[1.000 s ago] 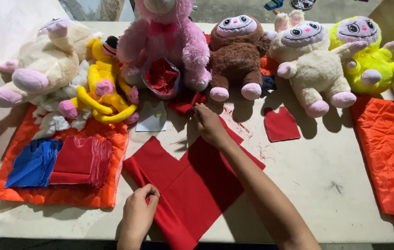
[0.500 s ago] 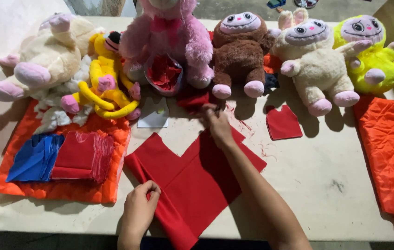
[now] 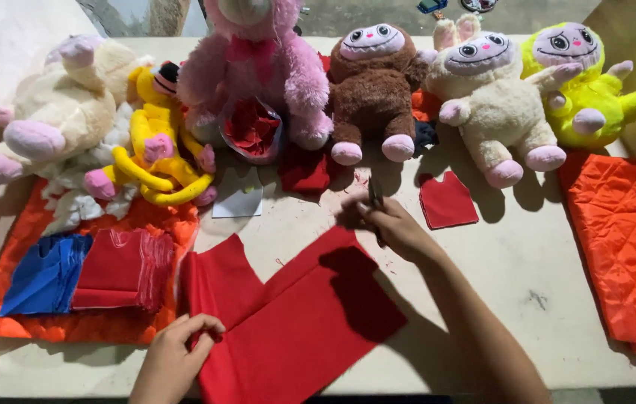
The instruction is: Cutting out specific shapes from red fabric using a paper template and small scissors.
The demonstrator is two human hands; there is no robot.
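Observation:
A large piece of red felt (image 3: 288,322) lies on the table in front of me, with a V-shaped notch at its top edge. My left hand (image 3: 176,355) pinches its lower left edge. At the cloth's far corner my right hand (image 3: 389,224) is closed around a pair of scissors (image 3: 375,193), whose dark blades point away from me. A small cut red piece (image 3: 447,200) lies just right of that hand.
Several plush toys line the far side: cream (image 3: 56,112), yellow (image 3: 157,146), pink (image 3: 258,67), brown (image 3: 374,90), beige (image 3: 494,105), lime (image 3: 580,75). Folded red (image 3: 120,269) and blue (image 3: 45,273) cloth sit on an orange quilted mat at left. Orange quilted fabric (image 3: 625,247) lies right.
My right hand has drawn slightly right along the red cloth's far corner with the scissors. My left hand stays on the lower left edge.

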